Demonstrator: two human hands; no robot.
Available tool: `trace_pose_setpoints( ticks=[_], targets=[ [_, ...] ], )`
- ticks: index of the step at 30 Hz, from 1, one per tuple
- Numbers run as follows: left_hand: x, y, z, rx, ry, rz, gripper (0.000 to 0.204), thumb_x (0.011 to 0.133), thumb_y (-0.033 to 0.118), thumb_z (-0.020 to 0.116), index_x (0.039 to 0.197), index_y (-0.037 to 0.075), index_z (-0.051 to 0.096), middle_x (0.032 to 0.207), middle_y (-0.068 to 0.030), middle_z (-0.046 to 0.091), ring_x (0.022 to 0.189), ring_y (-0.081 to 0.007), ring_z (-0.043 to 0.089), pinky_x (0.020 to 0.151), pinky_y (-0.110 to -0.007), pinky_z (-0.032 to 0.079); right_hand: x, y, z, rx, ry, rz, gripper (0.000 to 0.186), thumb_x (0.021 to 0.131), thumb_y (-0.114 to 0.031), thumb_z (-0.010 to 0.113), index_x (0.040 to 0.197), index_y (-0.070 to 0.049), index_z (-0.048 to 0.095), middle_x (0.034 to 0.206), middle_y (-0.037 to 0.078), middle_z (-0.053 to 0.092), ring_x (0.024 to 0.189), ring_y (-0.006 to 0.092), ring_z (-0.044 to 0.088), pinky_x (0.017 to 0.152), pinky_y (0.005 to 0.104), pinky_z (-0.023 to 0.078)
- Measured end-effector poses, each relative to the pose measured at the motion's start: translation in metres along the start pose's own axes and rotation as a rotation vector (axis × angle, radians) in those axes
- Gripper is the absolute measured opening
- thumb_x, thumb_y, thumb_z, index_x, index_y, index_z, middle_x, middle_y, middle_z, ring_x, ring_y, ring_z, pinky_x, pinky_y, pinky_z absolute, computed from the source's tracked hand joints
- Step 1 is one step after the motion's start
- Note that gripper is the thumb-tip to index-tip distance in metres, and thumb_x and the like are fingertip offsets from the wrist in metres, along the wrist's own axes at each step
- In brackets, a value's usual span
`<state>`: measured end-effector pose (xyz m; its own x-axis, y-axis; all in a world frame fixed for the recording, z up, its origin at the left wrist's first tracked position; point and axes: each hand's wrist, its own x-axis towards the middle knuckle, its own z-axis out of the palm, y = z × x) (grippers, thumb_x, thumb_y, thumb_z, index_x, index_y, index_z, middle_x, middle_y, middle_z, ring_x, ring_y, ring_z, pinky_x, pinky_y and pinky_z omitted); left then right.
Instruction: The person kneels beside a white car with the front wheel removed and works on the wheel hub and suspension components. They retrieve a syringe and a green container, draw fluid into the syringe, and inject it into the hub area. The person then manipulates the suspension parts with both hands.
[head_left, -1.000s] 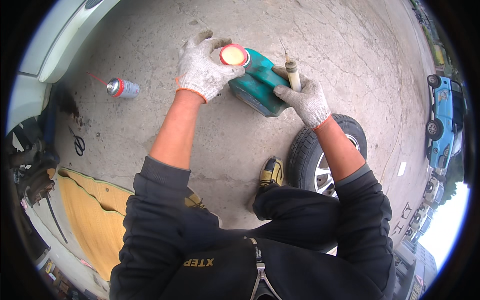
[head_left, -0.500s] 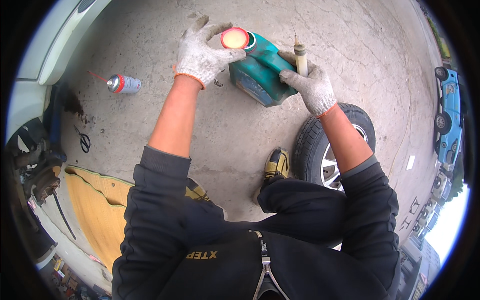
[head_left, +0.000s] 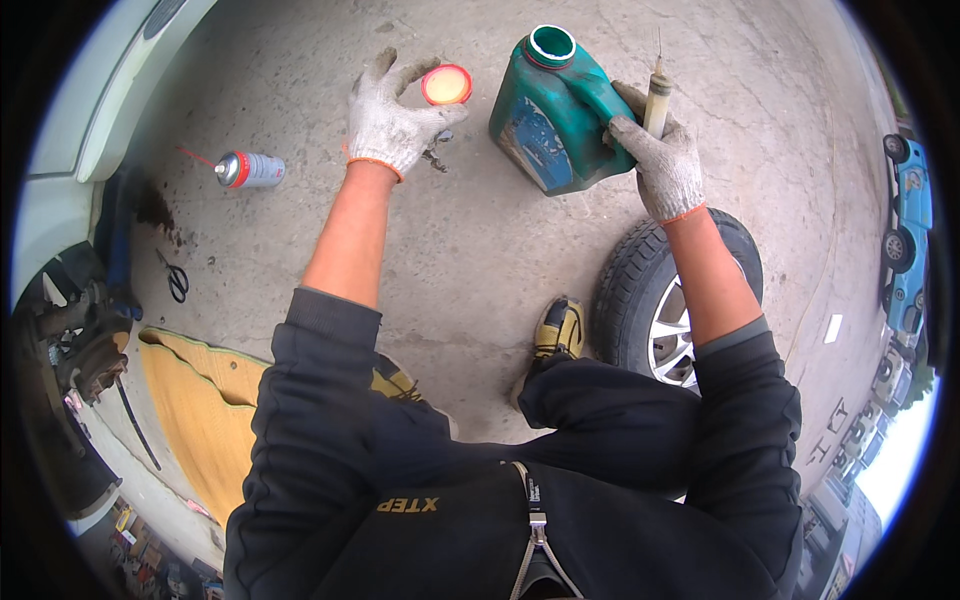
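Both of my hands wear dirty white work gloves with orange cuffs. Between thumb and fingers, my left hand (head_left: 392,118) grips a round red cap (head_left: 446,85), its pale yellow inside showing. My right hand (head_left: 660,160) is closed round the handle of a green plastic jug (head_left: 548,125), tilted a little and held up off the ground. The jug's white-rimmed mouth stands uncapped. That same hand also holds a syringe (head_left: 657,105) containing pale liquid, its thin needle pointing away from me. The right fingers are partly hidden behind jug and syringe.
A wheel with tire (head_left: 632,290) lies by my right foot. On the concrete at left are a spray can (head_left: 256,169) with a red straw and black scissors (head_left: 177,282). A yellow mat (head_left: 205,400) lies near a white vehicle (head_left: 75,110) with exposed hub parts (head_left: 98,365).
The jug and syringe have moved right, away from the cap. The cap, beside the jug's mouth before, is now well apart from it, and my left hand has shifted slightly left.
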<state>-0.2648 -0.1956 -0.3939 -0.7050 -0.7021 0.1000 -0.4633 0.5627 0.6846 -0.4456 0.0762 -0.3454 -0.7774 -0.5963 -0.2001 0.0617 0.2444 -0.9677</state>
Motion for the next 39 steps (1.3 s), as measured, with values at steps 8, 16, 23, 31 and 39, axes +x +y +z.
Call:
trace_pose_setpoints(
  ticks=[8,16,23,31,39],
  targets=[
    [-0.044,-0.086,0.039,0.109,-0.098,-0.246,0.079,0.063,0.042,0.1,0.136,0.028,0.075,0.168,-0.0178,0.044,0.155,-0.0464,0.033,0.125,-0.055,0.037,0.017,0.022,-0.017,0.036,0.108,-0.02,0.052,0.097,-0.015,0.077,0.145,0.003,0.065,0.106,0.009,0.074,0.094,0.0159,0.068,0.089,0.0314,0.054],
    [-0.087,-0.154,0.063,0.321,-0.162,-0.342,0.075,0.063,0.055,0.096,0.133,0.037,0.077,0.172,-0.0097,0.039,0.156,-0.0522,0.027,0.127,-0.055,0.034,0.025,0.033,-0.027,0.123,0.198,0.01,0.055,0.099,-0.014,0.074,0.149,0.004,0.06,0.123,0.012,0.072,0.107,0.0199,0.067,0.099,0.0355,0.052],
    [-0.102,-0.162,0.064,0.396,-0.237,-0.45,0.073,0.065,0.054,0.094,0.134,0.042,0.075,0.175,-0.0086,0.032,0.158,-0.0503,0.024,0.127,-0.054,0.032,0.014,0.025,-0.023,-0.175,0.253,0.01,0.054,0.101,-0.025,0.073,0.149,-0.001,0.063,0.133,0.013,0.07,0.12,0.0225,0.065,0.106,0.0373,0.049],
    [-0.114,-0.181,0.062,0.491,-0.318,-0.414,0.101,0.073,0.051,0.091,0.162,0.038,0.046,0.178,-0.0108,0.022,0.159,-0.0488,0.024,0.128,-0.058,0.028,-0.009,-0.027,-0.017,-0.413,0.631,-0.09,0.043,0.106,-0.027,0.07,0.141,-0.002,0.068,0.115,0.008,0.075,0.097,0.0113,0.068,0.082,0.028,0.056],
    [-0.051,-0.079,-0.031,-0.633,-0.103,-0.589,0.063,0.1,0.025,0.074,0.156,0.005,0.054,0.156,-0.0156,0.058,0.142,-0.0333,0.057,0.119,-0.042,0.045,-0.053,-0.109,0.075,-0.346,0.022,0.308,0.035,0.101,-0.029,0.077,0.123,-0.003,0.072,0.077,-0.003,0.06,0.059,0.0043,0.052,0.051,0.0229,0.041]
  ],
)
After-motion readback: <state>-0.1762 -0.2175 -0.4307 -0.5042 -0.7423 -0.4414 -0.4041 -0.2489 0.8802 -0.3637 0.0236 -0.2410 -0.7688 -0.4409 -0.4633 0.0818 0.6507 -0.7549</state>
